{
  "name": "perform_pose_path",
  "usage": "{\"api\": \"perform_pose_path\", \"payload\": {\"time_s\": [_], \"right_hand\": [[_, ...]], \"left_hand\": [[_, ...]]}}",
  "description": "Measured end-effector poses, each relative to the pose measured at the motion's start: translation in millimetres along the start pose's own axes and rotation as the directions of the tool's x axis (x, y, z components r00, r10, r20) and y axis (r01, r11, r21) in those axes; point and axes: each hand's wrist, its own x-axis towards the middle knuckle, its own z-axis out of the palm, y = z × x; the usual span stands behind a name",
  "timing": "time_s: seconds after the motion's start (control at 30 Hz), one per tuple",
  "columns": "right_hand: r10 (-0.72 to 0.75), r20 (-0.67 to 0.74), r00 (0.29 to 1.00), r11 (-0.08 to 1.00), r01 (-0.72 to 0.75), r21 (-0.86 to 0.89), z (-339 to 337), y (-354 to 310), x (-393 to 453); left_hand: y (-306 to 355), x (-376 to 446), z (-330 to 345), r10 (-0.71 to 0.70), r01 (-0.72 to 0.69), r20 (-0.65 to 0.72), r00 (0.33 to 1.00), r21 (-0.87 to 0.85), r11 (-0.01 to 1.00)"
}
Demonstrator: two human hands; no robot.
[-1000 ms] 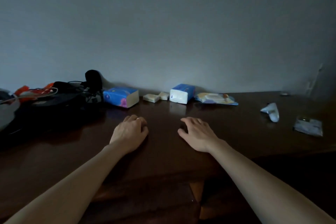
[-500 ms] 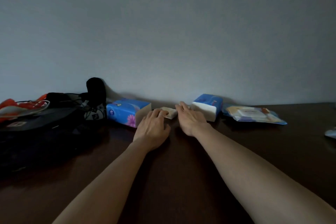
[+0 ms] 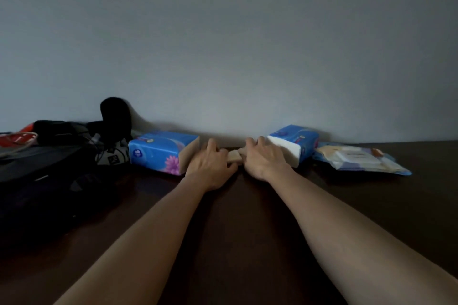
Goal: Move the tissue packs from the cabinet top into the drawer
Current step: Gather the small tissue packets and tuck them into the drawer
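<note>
Two small beige tissue packs lie by the wall on the dark wooden cabinet top (image 3: 238, 218). My left hand (image 3: 210, 164) curls round one small beige pack (image 3: 233, 156), thumb beneath it. My right hand (image 3: 264, 160) curls over the other small pack (image 3: 242, 150), which is mostly hidden under its fingers. A large blue tissue pack with a purple flower (image 3: 162, 151) lies just left of my left hand. A second blue and white tissue pack (image 3: 295, 142) touches my right hand on its right side. No drawer is in view.
A flat pack of wet wipes (image 3: 359, 157) lies at the right by the wall. Dark bags, cables and a black round object (image 3: 62, 156) crowd the left side. The grey wall (image 3: 223, 57) stands directly behind the packs.
Both hands have reached further toward the wall and closed over the two small beige packs; before, they only touched the packs' near edges. The view has moved closer.
</note>
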Motion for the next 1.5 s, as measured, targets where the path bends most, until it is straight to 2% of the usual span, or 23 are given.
{"api": "perform_pose_path", "payload": {"time_s": [0.1,0.2,0.27,0.33,0.4,0.47,0.53,0.63,0.8,0.93,1.03,1.13,1.23,1.33,1.4,1.43,1.5], "right_hand": [[-0.007,0.024,1.000,0.996,0.009,-0.085,-14,-2,-16],[-0.159,-0.046,0.986,0.971,0.148,-0.188,-32,-4,-30],[-0.230,-0.144,0.963,0.959,0.199,-0.200,-45,-4,-33],[-0.208,-0.286,0.935,0.952,0.126,-0.279,-60,5,-29],[-0.034,-0.299,0.954,0.965,-0.046,-0.257,-71,24,-23],[0.112,-0.124,0.986,0.983,-0.128,-0.132,-67,44,-22],[0.116,0.028,0.993,0.988,-0.113,-0.102,-49,54,-25],[0.147,-0.044,0.988,0.989,-0.147,0.006,-33,55,-34],[0.050,-0.122,0.991,0.999,-0.052,-0.012,-41,36,-61],[-0.055,-0.158,0.986,0.998,0.058,0.015,-52,10,-100],[-0.034,-0.203,0.979,0.985,0.067,0.158,-64,-6,-138],[-0.071,-0.228,0.971,0.977,0.113,0.179,-70,-14,-182],[-0.051,-0.278,0.959,0.967,0.117,0.226,-77,-17,-229],[-0.038,-0.234,0.971,0.971,0.091,0.220,-92,-22,-265],[-0.016,-0.196,0.981,0.980,0.054,0.192,-102,-28,-284],[-0.019,-0.219,0.976,0.983,0.058,0.174,-105,-31,-294],[-0.011,-0.347,0.938,0.959,0.107,0.261,-112,-39,-321]], "left_hand": [[6,-17,-9,0.014,-0.003,-0.095,0.995,0.108,0.994],[7,-30,-25,0.132,-0.056,-0.227,0.965,0.313,0.948],[0,-32,-43,0.079,0.011,-0.317,0.945,0.272,0.962],[-16,-24,-64,-0.085,0.151,-0.393,0.916,0.142,0.978],[-40,-18,-76,-0.272,0.273,-0.278,0.921,-0.035,0.961],[-59,-21,-74,-0.317,0.309,-0.069,0.946,-0.107,0.945],[-65,-26,-67,-0.268,0.260,-0.067,0.961,-0.112,0.959],[-55,-32,-68,-0.184,0.178,-0.126,0.975,-0.056,0.982],[-27,-58,-73,-0.124,0.112,-0.108,0.986,-0.109,0.988],[0,-86,-77,-0.106,0.078,-0.102,0.989,-0.244,0.967],[16,-113,-83,-0.112,0.065,-0.092,0.990,-0.405,0.912],[28,-143,-91,-0.174,0.102,-0.077,0.982,-0.558,0.823],[34,-180,-94,-0.171,0.093,-0.089,0.981,-0.560,0.823],[43,-220,-111,-0.162,0.099,-0.068,0.984,-0.545,0.832],[52,-246,-129,-0.140,0.059,-0.139,0.980,-0.473,0.879],[57,-260,-136,-0.128,0.022,-0.212,0.969,-0.438,0.899],[68,-294,-147,-0.126,-0.067,-0.347,0.929,-0.495,0.866]]}}
